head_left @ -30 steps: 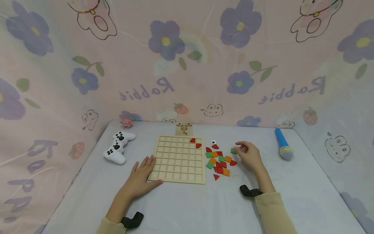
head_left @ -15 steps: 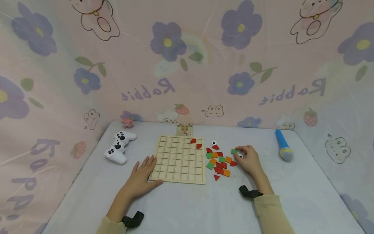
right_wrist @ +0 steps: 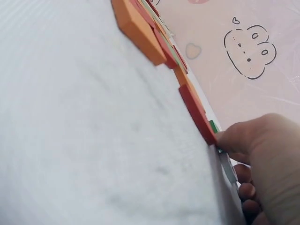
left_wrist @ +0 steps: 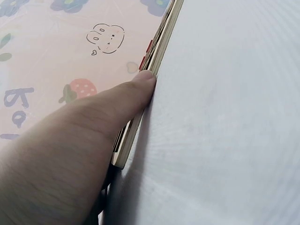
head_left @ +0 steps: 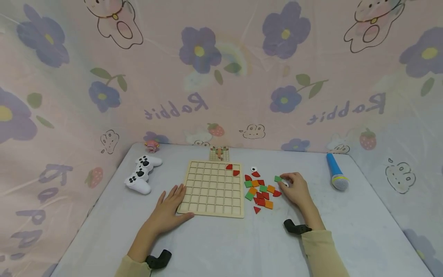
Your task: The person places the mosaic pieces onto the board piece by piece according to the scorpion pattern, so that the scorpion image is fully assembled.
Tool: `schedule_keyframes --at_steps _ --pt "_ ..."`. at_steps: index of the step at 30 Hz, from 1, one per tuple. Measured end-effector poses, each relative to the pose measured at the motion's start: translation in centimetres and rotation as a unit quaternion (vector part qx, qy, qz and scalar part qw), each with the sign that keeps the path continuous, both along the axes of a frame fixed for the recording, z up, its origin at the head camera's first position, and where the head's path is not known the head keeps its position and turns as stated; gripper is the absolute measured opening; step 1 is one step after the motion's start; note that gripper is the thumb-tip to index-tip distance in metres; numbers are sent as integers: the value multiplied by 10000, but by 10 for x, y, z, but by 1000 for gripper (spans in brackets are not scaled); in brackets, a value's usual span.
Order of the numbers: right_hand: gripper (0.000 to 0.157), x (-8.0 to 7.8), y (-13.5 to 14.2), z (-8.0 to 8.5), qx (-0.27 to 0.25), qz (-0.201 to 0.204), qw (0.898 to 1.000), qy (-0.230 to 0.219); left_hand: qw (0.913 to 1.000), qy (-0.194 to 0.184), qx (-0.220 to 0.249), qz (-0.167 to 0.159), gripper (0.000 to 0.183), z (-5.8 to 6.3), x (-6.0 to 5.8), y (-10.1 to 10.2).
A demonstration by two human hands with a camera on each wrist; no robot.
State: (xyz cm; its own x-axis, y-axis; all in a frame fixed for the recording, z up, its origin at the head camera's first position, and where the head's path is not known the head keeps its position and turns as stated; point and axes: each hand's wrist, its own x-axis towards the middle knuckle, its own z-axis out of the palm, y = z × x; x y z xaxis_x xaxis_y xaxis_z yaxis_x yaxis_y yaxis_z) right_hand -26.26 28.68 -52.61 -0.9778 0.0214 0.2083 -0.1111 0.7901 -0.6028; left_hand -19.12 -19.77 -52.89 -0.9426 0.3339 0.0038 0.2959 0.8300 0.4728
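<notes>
My left hand (head_left: 169, 211) rests against the near left corner of the wooden grid board (head_left: 212, 188), fingers along its left side. In the left wrist view my thumb (left_wrist: 117, 105) touches the board's front edge. Two red quarter-round tiles (head_left: 236, 173) lie in cells near the board's far right corner. My right hand (head_left: 295, 188) pinches a green square tile (head_left: 278, 179) at the right of the loose pieces. Partly hidden under this hand lies a white round eye piece (right_wrist: 228, 166). A red tile (right_wrist: 197, 115) is close to my right thumb.
Several loose red, orange and green tiles (head_left: 259, 194) lie right of the board, with another eye piece (head_left: 254, 169) behind them. A pattern card (head_left: 219, 153) is beyond the board. A white game controller (head_left: 143, 174), pink figurine (head_left: 151, 146) and blue toy microphone (head_left: 336, 171) stand farther out.
My right hand's fingers have come together at the green square tile, and the hand has lowered slightly toward me. The left hand keeps its place on the board.
</notes>
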Motion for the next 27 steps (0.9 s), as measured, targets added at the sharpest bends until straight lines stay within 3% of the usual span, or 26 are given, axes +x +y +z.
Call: schedule_keyframes --at_steps 8,17,27 --pt "33 0 -3 5 39 39 10000 -43 10000 -48 -3 20 105 1 0 -1" --pt "35 -2 -7 17 -112 17 9992 -393 10000 -4 -24 18 105 2 0 0" --pt "36 -13 -39 42 -311 41 9986 -427 9999 99 -22 18 105 0 0 0"
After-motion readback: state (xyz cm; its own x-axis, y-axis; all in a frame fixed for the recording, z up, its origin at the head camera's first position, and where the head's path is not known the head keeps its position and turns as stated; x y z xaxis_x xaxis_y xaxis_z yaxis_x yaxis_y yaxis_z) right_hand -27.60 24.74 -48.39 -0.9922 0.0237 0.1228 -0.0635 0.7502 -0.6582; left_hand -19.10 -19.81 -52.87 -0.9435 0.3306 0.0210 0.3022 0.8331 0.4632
